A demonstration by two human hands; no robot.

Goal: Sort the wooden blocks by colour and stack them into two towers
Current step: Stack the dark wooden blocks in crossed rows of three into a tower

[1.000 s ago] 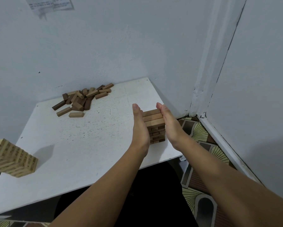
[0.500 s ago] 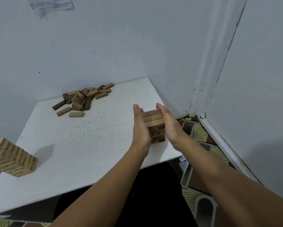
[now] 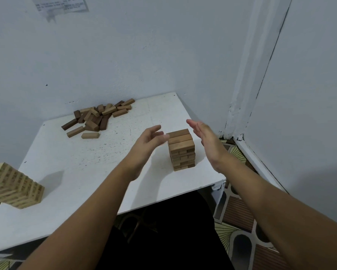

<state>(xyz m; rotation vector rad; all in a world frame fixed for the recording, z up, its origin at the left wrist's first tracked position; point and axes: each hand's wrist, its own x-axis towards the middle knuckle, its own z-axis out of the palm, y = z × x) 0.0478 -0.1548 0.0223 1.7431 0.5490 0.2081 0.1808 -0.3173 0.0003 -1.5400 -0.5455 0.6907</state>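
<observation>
I am looking at a job that seems partly done: a short brown tower [image 3: 181, 150] is standing upright between my two hands, near the table's [image 3: 70, 172] front edge, and a pale tower [image 3: 13, 187] is standing well off beyond my left forearm, close to the frame's left border and partly cut off by it. A loose pile of blocks [image 3: 97, 118] is lying well ahead of my left hand [image 3: 148, 140], against the wall, and it is mixing dark and lighter pieces, so I judge that a good share of the sorting and stacking is left. Neither hand is holding anything. My left hand is hovering just beside the brown tower's top, fingers relaxed and slightly bent, fingertips close to the upper layer; I cannot tell whether they are touching it. My right hand [image 3: 204, 136] is hovering on the tower's other side, apart from it, palm turned inward and fingers straight and spread. Both forearms are reaching forward over the near table edge.
</observation>
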